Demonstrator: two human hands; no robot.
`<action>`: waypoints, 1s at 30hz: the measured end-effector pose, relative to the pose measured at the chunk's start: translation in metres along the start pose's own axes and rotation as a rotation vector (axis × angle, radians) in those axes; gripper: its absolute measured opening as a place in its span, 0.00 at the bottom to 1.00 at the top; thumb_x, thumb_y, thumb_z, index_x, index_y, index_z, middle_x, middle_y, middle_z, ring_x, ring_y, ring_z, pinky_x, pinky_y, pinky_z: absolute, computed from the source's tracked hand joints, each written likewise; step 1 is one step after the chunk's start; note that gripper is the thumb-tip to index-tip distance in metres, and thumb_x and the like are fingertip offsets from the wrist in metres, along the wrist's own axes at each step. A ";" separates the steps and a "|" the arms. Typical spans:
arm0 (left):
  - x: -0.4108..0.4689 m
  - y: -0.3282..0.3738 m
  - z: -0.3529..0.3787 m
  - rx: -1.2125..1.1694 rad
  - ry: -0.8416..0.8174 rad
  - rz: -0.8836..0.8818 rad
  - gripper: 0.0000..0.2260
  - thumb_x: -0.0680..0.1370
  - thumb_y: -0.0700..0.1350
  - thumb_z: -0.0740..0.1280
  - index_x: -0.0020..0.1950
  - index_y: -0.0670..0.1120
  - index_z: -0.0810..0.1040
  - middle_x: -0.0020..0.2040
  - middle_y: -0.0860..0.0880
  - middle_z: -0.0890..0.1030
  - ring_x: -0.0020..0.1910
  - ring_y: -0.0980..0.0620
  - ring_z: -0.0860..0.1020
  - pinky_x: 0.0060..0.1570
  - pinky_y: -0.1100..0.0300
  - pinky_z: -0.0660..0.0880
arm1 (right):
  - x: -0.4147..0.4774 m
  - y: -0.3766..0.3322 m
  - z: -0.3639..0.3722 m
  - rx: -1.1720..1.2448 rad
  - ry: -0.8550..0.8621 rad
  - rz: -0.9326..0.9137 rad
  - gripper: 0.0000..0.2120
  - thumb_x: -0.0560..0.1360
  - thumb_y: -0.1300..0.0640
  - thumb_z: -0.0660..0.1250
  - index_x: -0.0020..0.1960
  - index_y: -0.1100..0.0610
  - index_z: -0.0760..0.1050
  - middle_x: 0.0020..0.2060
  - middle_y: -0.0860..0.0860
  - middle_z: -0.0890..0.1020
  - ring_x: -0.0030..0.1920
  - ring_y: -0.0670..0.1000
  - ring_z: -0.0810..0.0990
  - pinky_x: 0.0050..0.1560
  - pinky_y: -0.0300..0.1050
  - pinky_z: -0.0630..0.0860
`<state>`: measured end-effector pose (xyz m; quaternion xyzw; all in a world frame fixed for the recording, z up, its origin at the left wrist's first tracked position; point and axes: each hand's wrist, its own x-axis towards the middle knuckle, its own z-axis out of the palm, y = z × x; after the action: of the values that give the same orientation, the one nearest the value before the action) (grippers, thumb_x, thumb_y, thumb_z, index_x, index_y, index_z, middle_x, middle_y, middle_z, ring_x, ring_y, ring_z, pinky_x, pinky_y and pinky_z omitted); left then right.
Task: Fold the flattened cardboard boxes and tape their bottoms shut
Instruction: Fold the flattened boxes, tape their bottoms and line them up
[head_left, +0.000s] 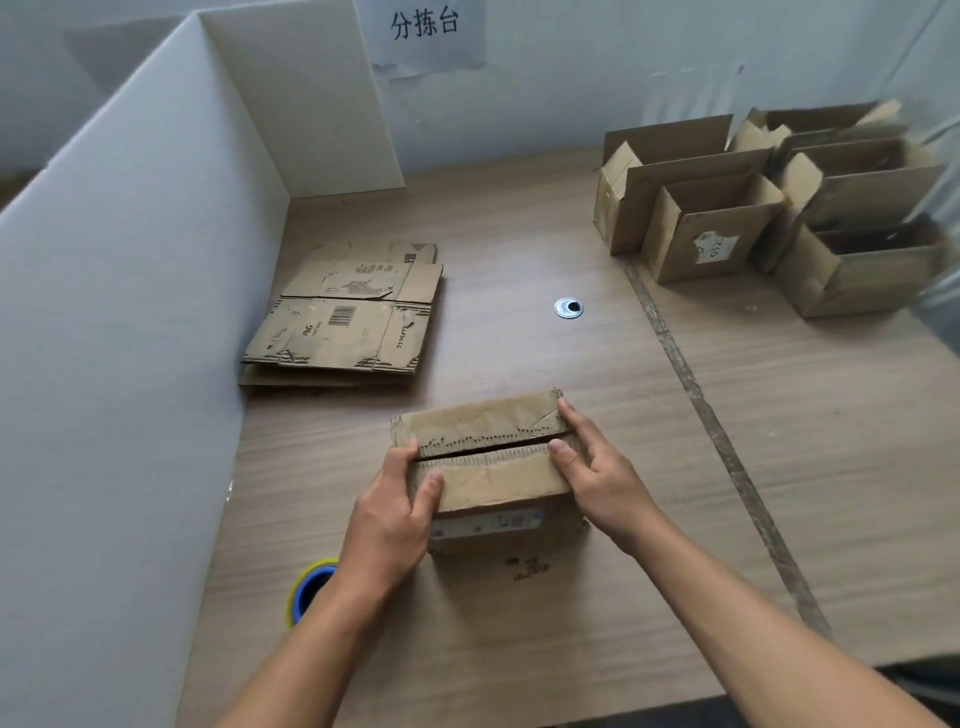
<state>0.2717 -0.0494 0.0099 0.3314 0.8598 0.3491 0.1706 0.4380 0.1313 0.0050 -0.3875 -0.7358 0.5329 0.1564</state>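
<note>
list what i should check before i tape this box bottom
1. Flaps folded down: ok, both top flaps of the box lie flat.
2. Seam closed: not ok, a narrow dark gap shows between the flaps.
3. Flaps held: ok, the left hand and right hand press on the two ends.
4. Tape roll near: ok, it lies on the table beside the left forearm.
5. Tape end free: cannot tell, the roll is partly hidden.
6. Hand free for the tape: not ok, both are on the box.
</note>
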 end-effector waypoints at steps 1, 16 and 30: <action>0.001 0.001 0.003 -0.014 -0.001 -0.009 0.18 0.81 0.52 0.65 0.70 0.51 0.70 0.67 0.48 0.78 0.65 0.44 0.76 0.54 0.62 0.66 | -0.001 0.001 -0.005 -0.003 -0.005 0.006 0.24 0.82 0.52 0.64 0.77 0.44 0.64 0.73 0.41 0.69 0.70 0.37 0.65 0.68 0.30 0.59; 0.011 0.002 0.055 -0.129 -0.108 -0.121 0.18 0.83 0.52 0.60 0.72 0.51 0.68 0.70 0.49 0.75 0.68 0.44 0.73 0.55 0.64 0.64 | 0.012 -0.004 -0.030 -0.268 0.056 -0.044 0.26 0.81 0.55 0.66 0.77 0.52 0.65 0.75 0.48 0.67 0.75 0.46 0.64 0.69 0.30 0.55; -0.009 -0.023 0.033 0.055 -0.112 -0.051 0.20 0.80 0.57 0.64 0.69 0.53 0.66 0.64 0.50 0.72 0.60 0.52 0.72 0.57 0.60 0.68 | -0.002 0.040 0.007 -0.580 -0.050 -0.139 0.23 0.81 0.52 0.63 0.75 0.50 0.68 0.81 0.53 0.47 0.80 0.57 0.44 0.78 0.48 0.46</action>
<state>0.2853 -0.0516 -0.0288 0.3331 0.8663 0.3017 0.2181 0.4510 0.1305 -0.0330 -0.3515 -0.8858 0.2977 0.0572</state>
